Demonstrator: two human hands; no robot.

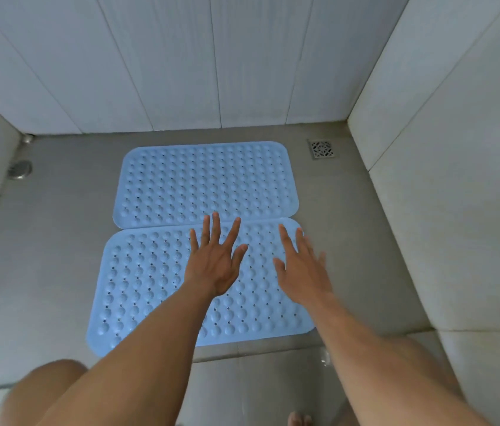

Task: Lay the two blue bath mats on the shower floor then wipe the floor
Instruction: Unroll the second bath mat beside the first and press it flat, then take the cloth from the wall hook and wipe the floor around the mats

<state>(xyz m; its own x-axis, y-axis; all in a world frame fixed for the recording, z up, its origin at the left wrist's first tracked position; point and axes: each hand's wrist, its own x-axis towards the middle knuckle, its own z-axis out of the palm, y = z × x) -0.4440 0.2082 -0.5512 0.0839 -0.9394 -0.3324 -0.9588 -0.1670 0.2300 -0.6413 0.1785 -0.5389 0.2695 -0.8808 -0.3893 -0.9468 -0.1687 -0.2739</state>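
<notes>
Two light blue bath mats with raised bumps and small holes lie flat on the grey shower floor (49, 256), long edges touching. The far mat (205, 182) sits near the back wall. The near mat (147, 284) lies just in front of it. My left hand (216, 259) is spread open, palm down, over the middle of the near mat. My right hand (302, 265) is also open with fingers apart, over the near mat's right end. Neither hand holds anything.
A square metal drain (322, 149) sits in the back right corner of the floor. A round metal fitting (20, 170) is on the left wall near the floor. White tiled walls enclose the floor on three sides. My knees and toes show at the bottom.
</notes>
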